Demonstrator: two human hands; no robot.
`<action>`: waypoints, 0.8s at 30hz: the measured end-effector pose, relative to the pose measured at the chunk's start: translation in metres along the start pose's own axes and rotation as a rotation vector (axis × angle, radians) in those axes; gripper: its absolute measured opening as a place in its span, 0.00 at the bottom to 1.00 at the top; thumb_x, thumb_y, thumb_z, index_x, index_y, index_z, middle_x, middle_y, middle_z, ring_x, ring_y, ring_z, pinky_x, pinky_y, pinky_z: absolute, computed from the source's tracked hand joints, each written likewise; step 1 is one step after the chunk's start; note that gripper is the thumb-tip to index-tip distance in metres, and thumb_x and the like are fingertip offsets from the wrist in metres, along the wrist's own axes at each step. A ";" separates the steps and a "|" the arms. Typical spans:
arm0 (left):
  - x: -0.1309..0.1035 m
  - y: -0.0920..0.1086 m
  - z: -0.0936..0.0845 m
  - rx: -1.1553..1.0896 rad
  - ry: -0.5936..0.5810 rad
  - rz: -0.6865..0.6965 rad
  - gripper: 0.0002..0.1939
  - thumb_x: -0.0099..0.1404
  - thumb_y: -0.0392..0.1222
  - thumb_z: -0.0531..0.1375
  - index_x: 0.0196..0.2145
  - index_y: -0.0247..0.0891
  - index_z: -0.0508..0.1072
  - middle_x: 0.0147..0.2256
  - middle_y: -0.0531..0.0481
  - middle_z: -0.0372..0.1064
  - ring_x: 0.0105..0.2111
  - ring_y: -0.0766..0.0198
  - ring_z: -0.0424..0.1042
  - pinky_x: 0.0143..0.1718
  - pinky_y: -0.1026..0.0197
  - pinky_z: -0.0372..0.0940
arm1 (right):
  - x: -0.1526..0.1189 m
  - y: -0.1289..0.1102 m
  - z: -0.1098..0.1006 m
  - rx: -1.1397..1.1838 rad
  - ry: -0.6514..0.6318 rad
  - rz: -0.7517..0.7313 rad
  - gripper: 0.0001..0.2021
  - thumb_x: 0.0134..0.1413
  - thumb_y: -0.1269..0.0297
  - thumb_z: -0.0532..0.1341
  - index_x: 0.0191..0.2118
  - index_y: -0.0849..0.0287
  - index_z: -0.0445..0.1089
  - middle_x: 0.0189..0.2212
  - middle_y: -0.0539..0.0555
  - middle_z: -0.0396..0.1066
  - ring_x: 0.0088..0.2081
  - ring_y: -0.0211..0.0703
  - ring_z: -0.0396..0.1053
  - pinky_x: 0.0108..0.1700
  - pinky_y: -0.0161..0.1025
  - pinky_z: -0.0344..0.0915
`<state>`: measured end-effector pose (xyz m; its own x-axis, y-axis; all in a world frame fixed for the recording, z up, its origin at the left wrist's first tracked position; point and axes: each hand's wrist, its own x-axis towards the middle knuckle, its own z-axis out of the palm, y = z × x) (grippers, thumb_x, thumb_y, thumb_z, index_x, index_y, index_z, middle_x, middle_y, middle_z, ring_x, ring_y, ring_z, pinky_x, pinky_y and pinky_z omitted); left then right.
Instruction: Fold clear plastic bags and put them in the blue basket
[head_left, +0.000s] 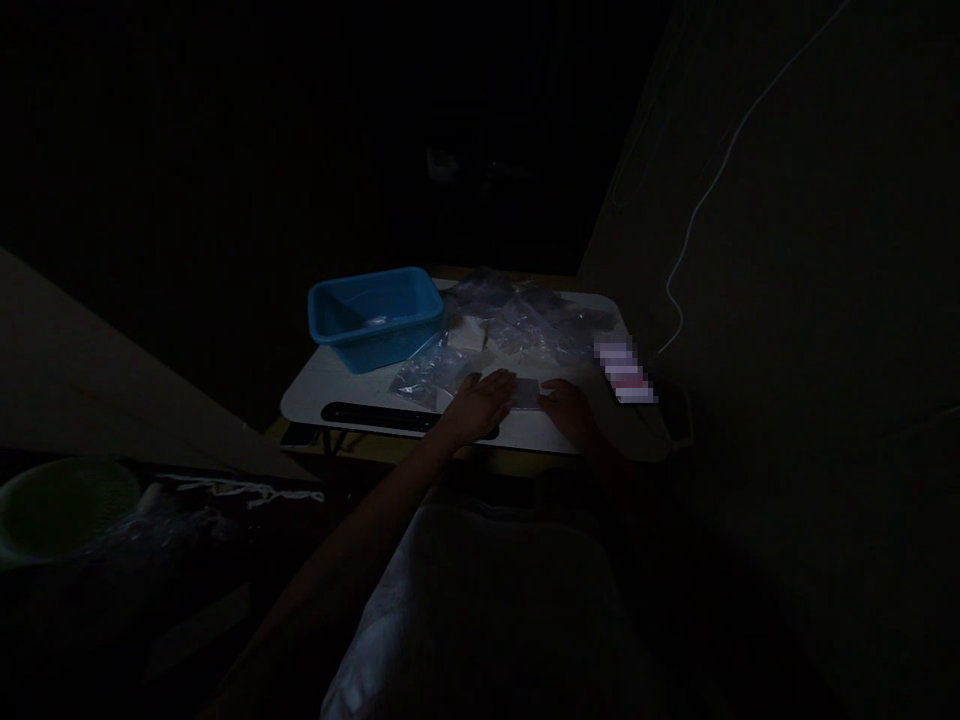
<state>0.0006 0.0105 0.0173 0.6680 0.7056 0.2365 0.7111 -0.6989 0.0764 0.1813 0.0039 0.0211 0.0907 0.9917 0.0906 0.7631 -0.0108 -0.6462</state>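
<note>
On a small white table (300,395), my left hand (480,405) lies flat with its fingers stretched out, pressing on the left part of a pale, flat plastic packet (526,393). At the packet's right edge, my right hand (568,408) has its fingers curled in and closed on that edge. The light is too dim to show what the packet contains. Crumpled clear plastic bags (517,318) spread behind both hands. Among them is a white folded piece (466,334). Another clear bag (416,380) lies just left of my left hand.
A blue plastic basin (349,350) stands at the table's back left, with something shiny inside. A phone (626,372) with a lit screen lies at the right, near a white cable (694,215). The table has a dark slot (375,415) near its front edge. A green basket (67,510) is at lower left.
</note>
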 end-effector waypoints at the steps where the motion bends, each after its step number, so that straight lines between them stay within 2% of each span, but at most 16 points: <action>1: 0.000 0.000 0.000 0.004 -0.015 -0.008 0.22 0.67 0.41 0.41 0.57 0.34 0.54 0.59 0.45 0.50 0.59 0.60 0.48 0.55 0.48 0.47 | 0.000 -0.001 0.000 -0.003 -0.001 0.003 0.12 0.46 0.67 0.58 0.39 0.63 0.69 0.30 0.56 0.73 0.34 0.44 0.71 0.36 0.38 0.65; 6: 0.001 0.000 0.002 0.032 -0.083 -0.064 0.23 0.66 0.42 0.41 0.57 0.32 0.53 0.59 0.41 0.48 0.59 0.59 0.48 0.55 0.45 0.46 | 0.000 -0.002 0.000 -0.004 -0.009 0.010 0.12 0.46 0.68 0.58 0.39 0.65 0.68 0.33 0.59 0.73 0.36 0.44 0.71 0.38 0.37 0.65; 15: 0.002 0.003 0.002 0.112 -0.125 -0.154 0.26 0.66 0.43 0.41 0.58 0.28 0.51 0.60 0.37 0.44 0.60 0.56 0.45 0.56 0.42 0.45 | 0.001 0.003 0.004 -0.004 0.010 -0.006 0.10 0.47 0.68 0.58 0.38 0.62 0.69 0.33 0.56 0.73 0.36 0.42 0.71 0.38 0.37 0.65; 20: 0.002 0.003 0.003 0.122 -0.117 -0.160 0.27 0.65 0.44 0.40 0.59 0.27 0.50 0.60 0.37 0.42 0.60 0.55 0.43 0.56 0.41 0.43 | 0.000 0.005 0.004 0.007 0.017 -0.019 0.10 0.46 0.68 0.57 0.37 0.61 0.69 0.30 0.55 0.73 0.33 0.42 0.71 0.37 0.37 0.65; 24: 0.002 0.003 0.003 0.109 -0.121 -0.164 0.27 0.65 0.43 0.41 0.58 0.28 0.50 0.60 0.36 0.42 0.60 0.54 0.43 0.55 0.41 0.44 | -0.007 0.006 0.005 -0.011 0.135 -0.078 0.10 0.49 0.68 0.52 0.36 0.60 0.69 0.34 0.55 0.73 0.38 0.43 0.70 0.42 0.38 0.64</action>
<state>0.0046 0.0100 0.0154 0.5580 0.8223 0.1115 0.8276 -0.5612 -0.0025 0.1820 -0.0028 0.0129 0.1151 0.9635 0.2417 0.7782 0.0637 -0.6248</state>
